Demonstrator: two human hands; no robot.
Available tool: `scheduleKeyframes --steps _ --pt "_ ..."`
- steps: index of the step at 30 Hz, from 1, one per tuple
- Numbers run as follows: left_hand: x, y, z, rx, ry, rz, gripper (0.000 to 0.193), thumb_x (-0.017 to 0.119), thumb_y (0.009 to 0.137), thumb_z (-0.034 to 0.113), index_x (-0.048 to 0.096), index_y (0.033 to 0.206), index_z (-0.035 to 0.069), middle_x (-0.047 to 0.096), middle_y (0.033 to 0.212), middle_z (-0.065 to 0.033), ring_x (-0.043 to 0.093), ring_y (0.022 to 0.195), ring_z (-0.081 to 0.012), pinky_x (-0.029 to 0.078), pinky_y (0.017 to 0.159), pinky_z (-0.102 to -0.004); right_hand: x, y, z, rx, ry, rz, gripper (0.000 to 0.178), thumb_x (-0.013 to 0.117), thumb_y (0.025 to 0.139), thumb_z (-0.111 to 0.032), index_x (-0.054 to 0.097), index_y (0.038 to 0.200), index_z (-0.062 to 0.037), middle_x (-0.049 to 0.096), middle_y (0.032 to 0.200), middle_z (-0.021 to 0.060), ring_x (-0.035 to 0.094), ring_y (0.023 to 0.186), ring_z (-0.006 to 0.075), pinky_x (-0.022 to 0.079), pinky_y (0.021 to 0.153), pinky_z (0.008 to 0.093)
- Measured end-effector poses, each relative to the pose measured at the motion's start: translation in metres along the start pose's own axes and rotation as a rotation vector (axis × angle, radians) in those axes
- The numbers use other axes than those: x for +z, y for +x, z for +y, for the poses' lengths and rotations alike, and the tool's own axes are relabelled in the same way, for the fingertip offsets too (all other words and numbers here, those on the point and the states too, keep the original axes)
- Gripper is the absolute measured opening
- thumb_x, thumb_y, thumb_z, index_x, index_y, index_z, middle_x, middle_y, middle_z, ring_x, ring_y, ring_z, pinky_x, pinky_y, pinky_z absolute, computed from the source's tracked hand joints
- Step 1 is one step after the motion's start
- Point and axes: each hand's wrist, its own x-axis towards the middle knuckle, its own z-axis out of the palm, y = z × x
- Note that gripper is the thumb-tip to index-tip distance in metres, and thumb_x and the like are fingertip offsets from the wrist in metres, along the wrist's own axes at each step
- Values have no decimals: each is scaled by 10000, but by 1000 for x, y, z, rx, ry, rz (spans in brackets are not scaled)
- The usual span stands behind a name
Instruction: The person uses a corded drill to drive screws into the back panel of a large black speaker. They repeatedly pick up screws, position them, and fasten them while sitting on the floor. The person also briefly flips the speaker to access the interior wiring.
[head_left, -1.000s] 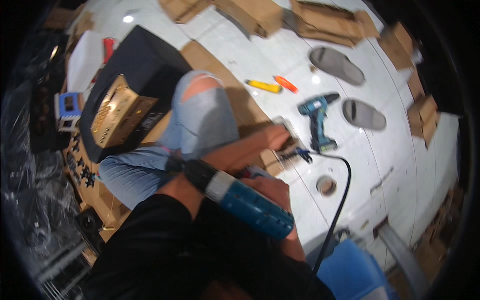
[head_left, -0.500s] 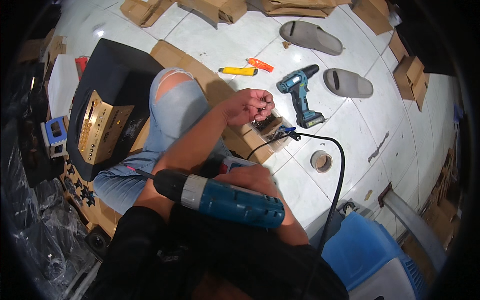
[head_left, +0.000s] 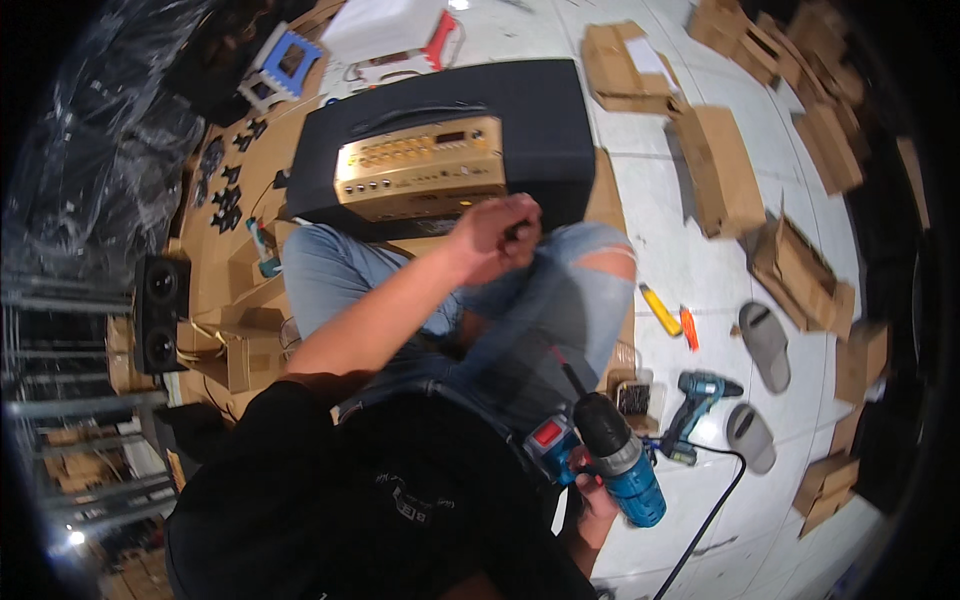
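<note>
My right hand [head_left: 597, 497] is wrapped around the grip of a blue cordless drill [head_left: 633, 485], low at my right side. Its black chuck carries a long dark bit with a reddish tip, pointing up and left over my thigh. My left hand [head_left: 497, 235] is blurred but closed, fingers curled inward, near the front edge of a black speaker cabinet [head_left: 545, 130]. Whatever small thing those fingers hold is too indistinct to name. A gold control panel [head_left: 420, 165] with knobs and buttons is set into the cabinet, which stands just beyond my crossed legs.
Right of my knee lie a yellow utility knife [head_left: 660, 310], an orange cutter [head_left: 689, 328], a second drill [head_left: 697, 412] and a small box of dark screws [head_left: 632, 398]. Grey slippers [head_left: 765, 345] and cardboard boxes [head_left: 718, 170] are farther right. A black cable [head_left: 715, 510] curves across the tiles.
My view has turned left toward the speaker cabinet. My left hand has gone from above the screw box to the cabinet's front edge. The drill stays in my right hand, now lower right.
</note>
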Motion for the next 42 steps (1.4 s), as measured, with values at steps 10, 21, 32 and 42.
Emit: scheduleKeyframes --steps 10,21,32,42 --pt "-233 -82 196 811 1569 807 194 488 1001 179 571 1011 4 604 863 -162 611 870 -370 484 800 -439 79 81 -63 107 510 -118 512 723 664 -104 538 1121 37 580 807 100 590 710 237 492 699 397" --pt "-278 -80 203 958 1560 797 154 624 907 84 585 1043 23 561 917 -118 596 878 -275 481 790 -359 146 97 -56 216 438 -216 602 684 639 -36 520 1209 67 591 812 105 600 715 246 492 715 408" --pt "-317 -96 221 886 672 850 255 619 958 116 675 1172 -11 723 1054 -94 640 888 -89 501 757 -222 165 100 -73 226 323 -258 392 646 670 -52 576 1043 45 609 826 115 599 753 225 477 728 357" --pt "-316 -102 224 909 469 686 327 634 923 58 615 1239 -24 719 1045 -102 629 805 -92 508 695 -227 168 101 -70 228 273 -287 613 663 643 -34 530 1228 91 600 793 128 598 718 245 487 734 392"
